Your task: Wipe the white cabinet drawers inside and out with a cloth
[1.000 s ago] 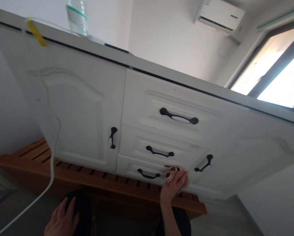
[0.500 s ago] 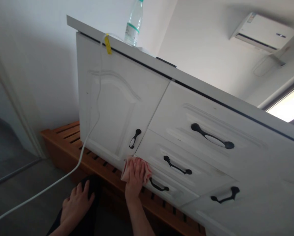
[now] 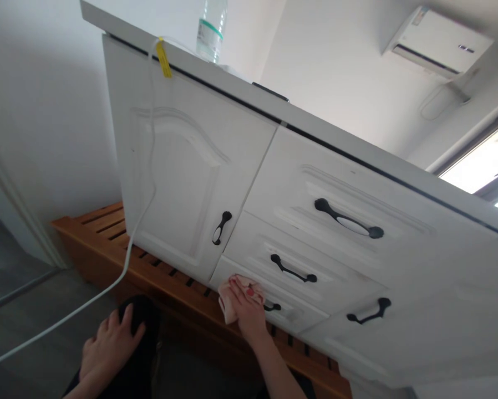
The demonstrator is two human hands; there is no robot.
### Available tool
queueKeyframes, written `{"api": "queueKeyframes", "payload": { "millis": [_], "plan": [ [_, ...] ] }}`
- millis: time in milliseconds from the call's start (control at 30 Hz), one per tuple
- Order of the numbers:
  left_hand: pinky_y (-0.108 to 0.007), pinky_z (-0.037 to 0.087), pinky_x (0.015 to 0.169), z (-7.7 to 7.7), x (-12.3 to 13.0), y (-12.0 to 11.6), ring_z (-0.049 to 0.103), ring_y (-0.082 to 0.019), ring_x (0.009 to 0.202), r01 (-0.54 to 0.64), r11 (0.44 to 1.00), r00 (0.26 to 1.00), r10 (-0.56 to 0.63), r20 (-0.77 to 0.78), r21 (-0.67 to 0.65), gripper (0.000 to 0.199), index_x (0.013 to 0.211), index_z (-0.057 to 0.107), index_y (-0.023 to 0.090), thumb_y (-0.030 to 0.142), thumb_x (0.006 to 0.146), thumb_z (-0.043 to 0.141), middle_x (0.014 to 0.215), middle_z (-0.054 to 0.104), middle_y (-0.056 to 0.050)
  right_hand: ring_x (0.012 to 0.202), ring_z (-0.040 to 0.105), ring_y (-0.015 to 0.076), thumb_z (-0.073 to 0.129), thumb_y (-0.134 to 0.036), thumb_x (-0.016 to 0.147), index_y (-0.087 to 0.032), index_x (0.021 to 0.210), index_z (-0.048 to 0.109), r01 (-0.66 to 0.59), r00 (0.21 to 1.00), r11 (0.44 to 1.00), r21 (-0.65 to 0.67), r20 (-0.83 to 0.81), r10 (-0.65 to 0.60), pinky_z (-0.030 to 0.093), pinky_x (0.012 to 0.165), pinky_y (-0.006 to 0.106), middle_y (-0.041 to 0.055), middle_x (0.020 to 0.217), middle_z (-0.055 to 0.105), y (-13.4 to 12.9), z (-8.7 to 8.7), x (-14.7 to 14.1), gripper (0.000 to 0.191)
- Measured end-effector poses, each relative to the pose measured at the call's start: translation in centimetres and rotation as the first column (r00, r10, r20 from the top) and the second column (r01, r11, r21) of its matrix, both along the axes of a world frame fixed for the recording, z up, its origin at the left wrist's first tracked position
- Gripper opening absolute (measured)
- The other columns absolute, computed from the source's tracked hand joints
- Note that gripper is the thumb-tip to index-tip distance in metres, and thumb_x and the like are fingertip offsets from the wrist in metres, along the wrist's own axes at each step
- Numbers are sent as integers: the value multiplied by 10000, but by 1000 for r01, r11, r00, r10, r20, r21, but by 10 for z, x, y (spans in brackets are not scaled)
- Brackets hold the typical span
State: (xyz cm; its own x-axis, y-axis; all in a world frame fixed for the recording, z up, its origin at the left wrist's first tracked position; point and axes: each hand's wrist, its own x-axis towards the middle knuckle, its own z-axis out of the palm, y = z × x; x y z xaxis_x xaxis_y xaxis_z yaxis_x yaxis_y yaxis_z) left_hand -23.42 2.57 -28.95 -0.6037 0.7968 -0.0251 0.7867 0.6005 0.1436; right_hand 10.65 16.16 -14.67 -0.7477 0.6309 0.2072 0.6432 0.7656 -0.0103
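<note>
My right hand (image 3: 249,313) presses a pink cloth (image 3: 228,302) against the lowest drawer (image 3: 294,317) of a white cabinet (image 3: 182,188). The cloth partly covers that drawer's black handle (image 3: 273,307). My left hand (image 3: 111,343) rests on my dark-clothed knee (image 3: 138,313), fingers spread and holding nothing. Above the cloth, the middle drawer has its own black handle (image 3: 294,269), and a larger handle (image 3: 349,219) sits on the top drawer. To the left is the door handle (image 3: 222,228), with a white inset.
The cabinet stands on a slatted wooden bench (image 3: 149,280). A white cable (image 3: 86,303) hangs from the top, with a yellow tag (image 3: 163,58), and crosses to the lower left. A plastic bottle (image 3: 211,36) and a flat dark object (image 3: 270,92) lie on top.
My right hand and the cloth have slid rightward along the lowest drawer, onto its handle. The view has shifted slightly. My left hand stays on the knee.
</note>
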Motion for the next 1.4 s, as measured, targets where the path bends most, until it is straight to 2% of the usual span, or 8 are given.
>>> {"api": "queueKeyframes", "payload": {
  "millis": [233,433,633,800,900,1000,1167,1400],
  "plan": [
    [-565,430,980,8,11,6,498,-440,1321,30,1000,998,-30,47,1,821,1550,399,106,567,950,81,1428,514,-250,1430,538,198,498,-35,871,-197,1603,404,44,999,993,108,-28,-41,560,987,321,102,1599,506,-16,5,103,756],
    [-561,447,971,15,13,2,504,-435,1326,39,999,999,-39,37,-5,831,1550,401,124,586,952,55,1439,520,-235,1274,668,264,518,-124,918,-221,1467,592,294,931,932,213,-285,-228,536,1061,426,121,1397,693,-38,-17,161,562],
    [-567,462,953,22,9,-1,518,-435,1315,21,1000,995,-20,95,-12,837,1560,390,142,621,947,82,1461,507,-232,1090,753,275,492,-128,856,-249,1271,744,411,693,887,-210,-559,-454,598,973,431,88,1219,779,-64,-49,180,501],
    [-567,444,979,22,12,1,490,-425,1352,19,1000,997,-18,81,-15,815,1566,392,127,575,956,89,1485,500,-235,1126,728,301,529,-178,880,-191,1319,703,391,496,877,-278,-740,-455,597,952,445,130,1257,750,-66,-7,130,472],
    [-554,441,975,21,15,5,486,-419,1355,20,999,998,-18,52,-28,784,1565,399,125,544,964,117,1490,498,-239,1261,644,309,564,-211,964,-256,1470,587,387,537,919,-77,-792,-292,516,1070,525,135,1410,657,-52,42,70,508],
    [-543,436,975,19,18,8,483,-413,1355,20,999,999,-19,37,-42,762,1562,402,117,516,968,140,1488,497,-240,1401,533,325,547,-221,1010,-295,1577,453,311,674,929,202,-736,-66,432,1143,581,139,1523,569,-23,59,8,580],
    [-558,422,975,7,16,7,476,-416,1352,25,1000,1000,-25,14,1,763,1570,391,118,520,970,145,1500,486,-240,1491,444,298,435,-185,1052,-370,1634,335,69,963,971,227,-269,-6,406,1161,541,36,1606,508,25,14,-64,619],
    [-544,425,972,17,7,0,475,-407,1352,-11,1000,1000,11,28,-7,743,1553,415,122,515,973,170,1493,495,-235,1554,356,193,426,-87,1005,-243,1662,253,-233,972,971,63,33,231,418,1195,399,61,1671,407,42,-40,-77,697]
  ]
}}
